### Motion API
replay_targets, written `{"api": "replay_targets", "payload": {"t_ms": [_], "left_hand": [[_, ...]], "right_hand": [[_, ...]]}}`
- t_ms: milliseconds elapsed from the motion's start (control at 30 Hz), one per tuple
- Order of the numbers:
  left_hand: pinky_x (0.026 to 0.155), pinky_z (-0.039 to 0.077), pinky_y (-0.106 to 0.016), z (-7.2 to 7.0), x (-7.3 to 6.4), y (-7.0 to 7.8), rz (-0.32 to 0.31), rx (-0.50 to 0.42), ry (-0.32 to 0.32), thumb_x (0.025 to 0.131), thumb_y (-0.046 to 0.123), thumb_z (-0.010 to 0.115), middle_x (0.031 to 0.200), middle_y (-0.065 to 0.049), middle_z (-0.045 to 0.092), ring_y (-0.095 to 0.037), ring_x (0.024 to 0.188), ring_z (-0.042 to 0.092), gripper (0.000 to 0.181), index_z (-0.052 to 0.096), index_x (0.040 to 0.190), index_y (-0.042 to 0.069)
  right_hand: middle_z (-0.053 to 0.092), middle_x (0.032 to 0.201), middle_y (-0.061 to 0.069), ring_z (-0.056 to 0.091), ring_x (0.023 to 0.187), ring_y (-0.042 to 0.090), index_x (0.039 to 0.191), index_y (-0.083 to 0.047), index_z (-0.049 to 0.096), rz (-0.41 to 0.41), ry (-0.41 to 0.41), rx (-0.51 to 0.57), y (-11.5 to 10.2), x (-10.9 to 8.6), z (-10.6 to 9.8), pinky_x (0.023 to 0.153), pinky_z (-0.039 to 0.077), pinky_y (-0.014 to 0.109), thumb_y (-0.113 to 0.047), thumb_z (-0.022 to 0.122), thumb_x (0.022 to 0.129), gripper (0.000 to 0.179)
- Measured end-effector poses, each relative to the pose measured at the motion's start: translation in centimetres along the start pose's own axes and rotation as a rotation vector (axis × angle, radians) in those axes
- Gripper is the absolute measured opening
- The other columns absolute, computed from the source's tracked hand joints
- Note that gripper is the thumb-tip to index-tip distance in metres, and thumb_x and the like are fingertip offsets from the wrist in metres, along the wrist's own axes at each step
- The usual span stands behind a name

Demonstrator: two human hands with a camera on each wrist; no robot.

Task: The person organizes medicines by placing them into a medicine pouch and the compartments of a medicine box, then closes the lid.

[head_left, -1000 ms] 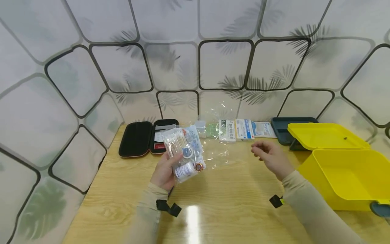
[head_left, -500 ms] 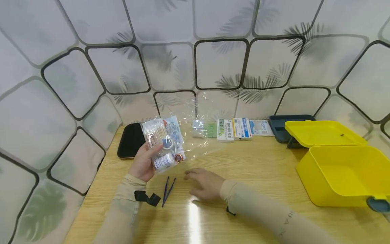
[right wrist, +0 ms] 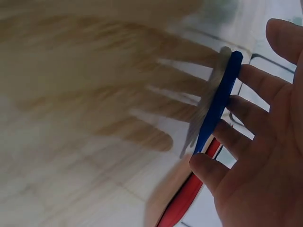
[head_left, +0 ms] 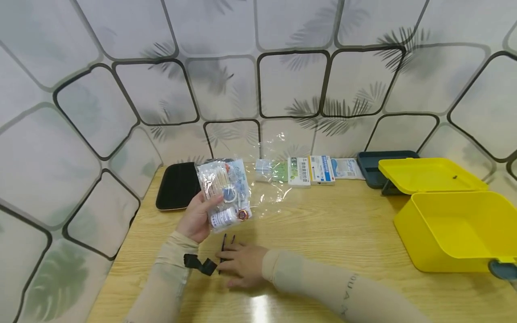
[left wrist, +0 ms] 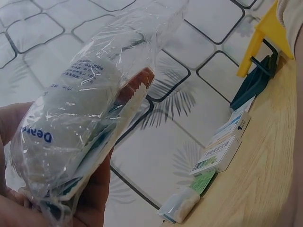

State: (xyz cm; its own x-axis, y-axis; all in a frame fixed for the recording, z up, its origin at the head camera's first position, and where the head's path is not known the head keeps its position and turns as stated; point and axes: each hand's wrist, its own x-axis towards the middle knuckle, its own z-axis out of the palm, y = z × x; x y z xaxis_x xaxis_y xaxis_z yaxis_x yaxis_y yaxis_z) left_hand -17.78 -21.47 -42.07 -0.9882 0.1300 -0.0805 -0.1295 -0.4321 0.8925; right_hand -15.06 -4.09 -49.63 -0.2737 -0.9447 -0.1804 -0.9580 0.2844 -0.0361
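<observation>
My left hand (head_left: 198, 220) grips a clear plastic bag (head_left: 216, 177), thumb across its front. Inside it show cotton swabs, a white roll with a blue centre, a white bottle (head_left: 223, 217) and some packets. The left wrist view has the bag (left wrist: 71, 125) close up, wrinkled round the bottle. Blue tweezers (head_left: 224, 242) lie on the table below the bag, legs spread apart. My right hand (head_left: 246, 265) lies over them, palm down, partly hiding them. In the right wrist view its fingers are spread and straight, fingertips right at the blue tweezers (right wrist: 220, 101).
An open black case (head_left: 175, 186) lies at the back left, partly behind the bag. Along the wall stand a green packet (head_left: 279, 171), two white boxes (head_left: 299, 172) and a blue-white packet (head_left: 346, 168). A dark tray (head_left: 367, 172) and an open yellow box (head_left: 420, 237) are at right.
My right hand has swept left from near the yellow box and come down over the tweezers. The left hand with the bag has moved left, uncovering the tweezers.
</observation>
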Motion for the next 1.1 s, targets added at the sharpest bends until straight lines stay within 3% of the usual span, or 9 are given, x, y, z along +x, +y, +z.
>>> {"api": "replay_targets", "payload": {"t_ms": [167,367,567,867,967,1100], "left_hand": [[0.083,0.055,-0.033,0.4,0.1,-0.6,-0.003,0.004,0.003,0.099,0.007,0.051,0.113,-0.003,0.065,-0.018,0.101,0.064,0.038,0.039,0.134,0.007],[0.087,0.053,-0.035,0.8,0.2,-1.2,-0.024,-0.004,0.013,0.098,0.009,0.052,0.115,-0.004,0.063,-0.018,0.103,0.063,0.039,0.038,0.135,0.007],[0.087,0.053,-0.034,1.1,0.1,-2.0,-0.044,-0.013,0.043,0.097,0.011,0.055,0.114,-0.004,0.064,-0.018,0.102,0.064,0.041,0.038,0.134,0.006],[0.09,0.052,-0.036,1.8,0.2,-3.3,-0.046,-0.064,0.039,0.096,0.011,0.056,0.117,-0.006,0.063,-0.02,0.105,0.063,0.048,0.036,0.139,0.006],[0.091,0.051,-0.036,2.1,0.1,-3.6,-0.047,-0.079,0.043,0.096,0.01,0.056,0.117,-0.006,0.063,-0.021,0.106,0.062,0.05,0.035,0.14,0.005],[0.091,0.051,-0.037,2.3,0.0,-3.9,-0.056,-0.078,0.061,0.095,0.011,0.057,0.12,-0.008,0.062,-0.022,0.107,0.062,0.051,0.035,0.141,0.005]], "right_hand": [[0.036,0.152,0.004,0.032,0.139,0.025,0.141,-0.021,0.047,0.019,0.058,0.071,2.0,-2.4,0.5,0.113,0.028,0.037,-0.054,0.045,0.096,0.056],[0.038,0.15,0.01,0.036,0.137,0.029,0.136,-0.013,0.051,0.141,0.073,0.206,5.7,-7.0,0.8,0.11,0.032,0.04,-0.048,0.055,0.093,0.056],[0.037,0.151,0.008,0.037,0.136,0.028,0.133,-0.014,0.054,0.287,0.074,0.302,8.5,-11.0,1.6,0.109,0.034,0.042,-0.047,0.06,0.091,0.054],[0.041,0.148,0.007,0.043,0.132,0.029,0.107,-0.019,0.061,0.383,0.098,0.395,11.0,-14.8,2.4,0.105,0.04,0.044,-0.045,0.061,0.092,0.03],[0.049,0.141,0.005,0.051,0.123,0.026,0.097,-0.023,0.06,0.409,0.109,0.38,11.7,-15.6,2.5,0.098,0.045,0.043,-0.043,0.061,0.092,0.021],[0.062,0.103,-0.006,0.059,0.09,0.014,0.089,-0.026,0.06,0.477,0.178,0.383,12.3,-16.2,2.4,0.082,0.051,0.036,-0.037,0.064,0.091,0.011]]}}
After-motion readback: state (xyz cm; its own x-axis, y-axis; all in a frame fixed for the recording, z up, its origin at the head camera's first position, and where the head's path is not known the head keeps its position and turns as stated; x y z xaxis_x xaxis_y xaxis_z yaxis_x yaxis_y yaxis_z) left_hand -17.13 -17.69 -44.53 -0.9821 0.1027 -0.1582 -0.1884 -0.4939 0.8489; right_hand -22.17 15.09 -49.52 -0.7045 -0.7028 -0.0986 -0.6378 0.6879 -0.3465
